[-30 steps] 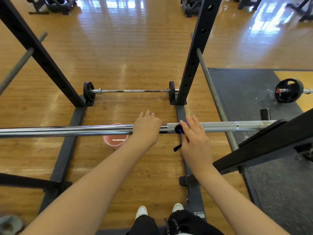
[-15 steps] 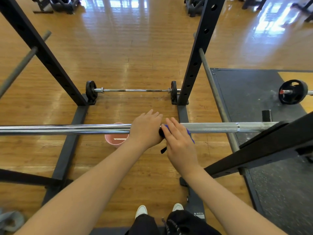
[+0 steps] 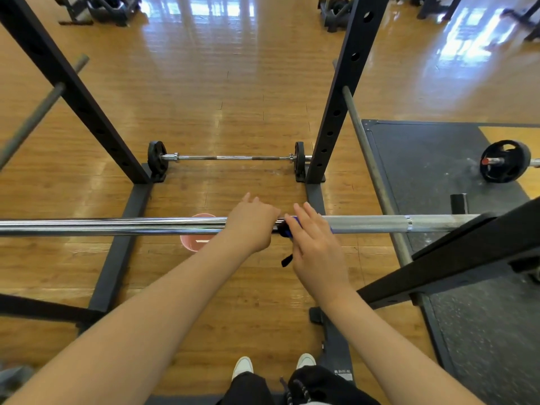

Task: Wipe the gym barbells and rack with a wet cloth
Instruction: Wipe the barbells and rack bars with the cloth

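Observation:
A long chrome barbell [image 3: 111,226] lies across the black rack [image 3: 336,112] at waist height, its right end on a rack arm [image 3: 455,255]. My left hand [image 3: 251,226] rests on top of the bar, fingers pointing forward. Just to its right, my right hand [image 3: 315,247] presses a blue cloth [image 3: 292,226] onto the bar with straight fingers. The cloth wraps the bar and a dark end hangs below. The two hands almost touch.
A pink bucket [image 3: 198,244] stands on the wooden floor under the bar. A short barbell [image 3: 230,157] lies between the rack's far uprights. A grey safety rod [image 3: 374,171] slants on the right, beside a black mat [image 3: 438,176] with a plate-loaded bar [image 3: 505,160].
My right hand has slid left along the bar with the cloth, closing the gap to my left hand. The left hand has stayed in place on the bar.

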Motion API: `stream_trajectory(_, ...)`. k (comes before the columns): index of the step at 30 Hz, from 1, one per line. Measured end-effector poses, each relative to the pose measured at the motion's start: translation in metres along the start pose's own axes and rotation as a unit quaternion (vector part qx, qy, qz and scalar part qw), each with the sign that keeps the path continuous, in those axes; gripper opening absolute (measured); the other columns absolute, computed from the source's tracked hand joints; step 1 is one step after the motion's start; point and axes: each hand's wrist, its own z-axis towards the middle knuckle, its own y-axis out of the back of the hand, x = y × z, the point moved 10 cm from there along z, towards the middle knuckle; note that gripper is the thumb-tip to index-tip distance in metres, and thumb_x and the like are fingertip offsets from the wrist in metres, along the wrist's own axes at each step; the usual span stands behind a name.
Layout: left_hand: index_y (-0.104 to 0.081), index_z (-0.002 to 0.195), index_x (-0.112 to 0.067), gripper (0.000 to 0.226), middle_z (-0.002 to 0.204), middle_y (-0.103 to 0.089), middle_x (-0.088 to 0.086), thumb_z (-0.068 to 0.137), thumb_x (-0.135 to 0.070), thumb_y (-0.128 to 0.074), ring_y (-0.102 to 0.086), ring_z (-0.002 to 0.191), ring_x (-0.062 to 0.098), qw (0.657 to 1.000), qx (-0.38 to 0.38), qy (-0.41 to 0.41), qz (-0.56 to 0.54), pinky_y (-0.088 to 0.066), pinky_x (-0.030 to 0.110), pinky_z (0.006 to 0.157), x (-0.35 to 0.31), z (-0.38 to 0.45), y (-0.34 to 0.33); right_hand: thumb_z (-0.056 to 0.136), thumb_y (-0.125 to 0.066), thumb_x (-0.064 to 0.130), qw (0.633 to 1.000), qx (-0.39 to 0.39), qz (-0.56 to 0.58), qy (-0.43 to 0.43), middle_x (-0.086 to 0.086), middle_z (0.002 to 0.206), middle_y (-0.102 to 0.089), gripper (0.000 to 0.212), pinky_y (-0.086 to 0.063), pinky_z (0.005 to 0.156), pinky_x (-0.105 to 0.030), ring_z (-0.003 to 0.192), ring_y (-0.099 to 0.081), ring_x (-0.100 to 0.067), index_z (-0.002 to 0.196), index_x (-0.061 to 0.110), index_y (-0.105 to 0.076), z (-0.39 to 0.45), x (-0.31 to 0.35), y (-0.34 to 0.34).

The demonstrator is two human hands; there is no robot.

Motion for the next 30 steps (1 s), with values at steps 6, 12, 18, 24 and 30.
stream_trajectory(6,-0.013,0.151,-0.018,0.077,0.158,-0.012,0.008,0.087,-0.004,-0.054,-0.008,0.146,0.022,0.998,-0.004,-0.014,-0.056,-0.014,0.039,0.118,0.002,0.000,-0.001,0.075,-0.069,-0.011,0.997,-0.054,-0.012,-0.052,-0.020,0.125,-0.059,0.042,-0.042,0.099,-0.052,0.122,-0.051,-0.037,0.116,-0.003,-0.063,-0.008,-0.022,0.014)
stream_trajectory(12,-0.017,0.150,-0.013,0.073,0.156,-0.021,0.006,0.089,-0.016,-0.056,-0.014,0.145,0.020,0.997,-0.045,-0.016,-0.065,-0.016,0.037,0.117,0.004,-0.003,0.001,0.072,-0.072,-0.010,1.000,0.015,-0.005,0.021,-0.020,0.128,-0.057,0.050,-0.040,0.103,-0.047,0.123,-0.051,-0.036,0.120,-0.002,-0.061,-0.001,0.002,-0.008)
stream_trajectory(18,-0.021,0.149,-0.015,0.069,0.155,-0.024,0.004,0.090,-0.021,-0.056,-0.017,0.144,0.019,0.997,-0.039,-0.016,-0.061,-0.018,0.035,0.116,0.004,0.000,-0.001,0.088,-0.049,0.005,0.992,-0.075,-0.027,-0.095,-0.020,0.123,-0.060,0.033,-0.044,0.096,-0.057,0.121,-0.051,-0.038,0.117,-0.003,-0.062,-0.014,-0.044,0.025)
stream_trajectory(24,-0.026,0.148,-0.017,0.062,0.153,-0.031,0.000,0.092,-0.020,-0.053,-0.020,0.143,0.017,0.996,-0.058,-0.026,-0.063,-0.014,0.034,0.116,0.004,-0.001,-0.001,0.066,-0.075,-0.010,1.000,0.008,-0.005,0.007,-0.017,0.127,-0.059,0.055,-0.033,0.105,-0.044,0.123,-0.051,-0.035,0.119,0.001,-0.062,-0.001,0.011,-0.008)
stream_trajectory(30,-0.055,0.127,0.000,0.062,0.123,-0.062,0.015,0.069,-0.010,-0.075,-0.058,0.116,0.028,0.973,-0.227,-0.029,0.030,-0.028,0.040,0.110,-0.005,-0.024,0.025,0.075,-0.069,-0.012,0.994,-0.034,0.005,-0.103,-0.020,0.122,-0.061,0.041,-0.033,0.102,-0.050,0.121,-0.051,-0.039,0.115,-0.002,-0.064,-0.017,-0.053,0.027)
